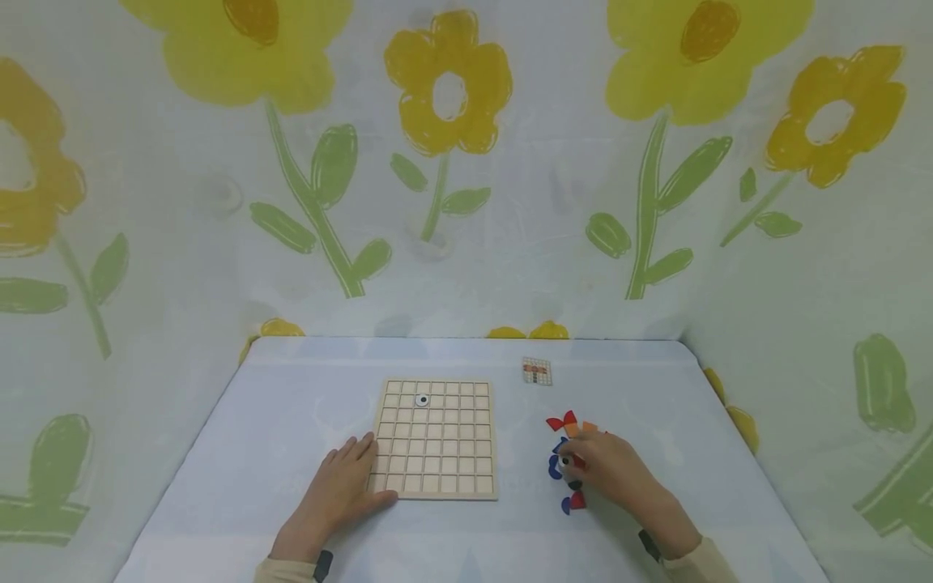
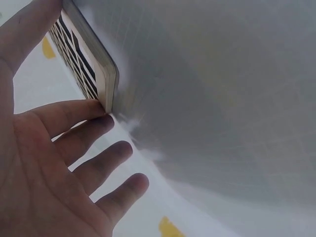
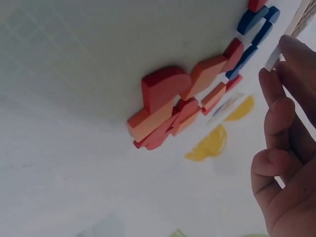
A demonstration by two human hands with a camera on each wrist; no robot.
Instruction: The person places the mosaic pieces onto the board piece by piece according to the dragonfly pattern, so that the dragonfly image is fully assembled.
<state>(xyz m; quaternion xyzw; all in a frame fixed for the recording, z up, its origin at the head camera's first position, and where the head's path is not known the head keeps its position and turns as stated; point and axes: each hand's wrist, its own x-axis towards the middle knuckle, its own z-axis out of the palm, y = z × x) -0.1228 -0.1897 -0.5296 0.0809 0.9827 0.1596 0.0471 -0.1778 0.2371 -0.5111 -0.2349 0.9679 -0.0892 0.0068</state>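
A wooden grid board [image 1: 435, 495] lies flat on the table, with one round white eye piece with a black dot [image 1: 422, 400] in a cell near its top. Along the board's left edge rests my left hand [image 1: 341, 492], thumb at the near corner; in the left wrist view its fingers [image 2: 94, 170] are spread and nearly straight, the index tip touching the board's edge [image 2: 109, 81]. My right hand [image 1: 623, 476] pinches a thin white piece [image 3: 271, 60] between thumb and fingertips; from the head view it bears a black dot. Red, orange and blue pieces lie beneath and around that hand.
Several loose pieces spread right of the board, among them a red one [image 1: 570, 417], a blue one [image 1: 566, 505] and an orange block [image 3: 148, 122]. A small pattern card [image 1: 537, 371] lies farther back. Flowered cloth walls [image 1: 503, 267] surround the table's back and sides.
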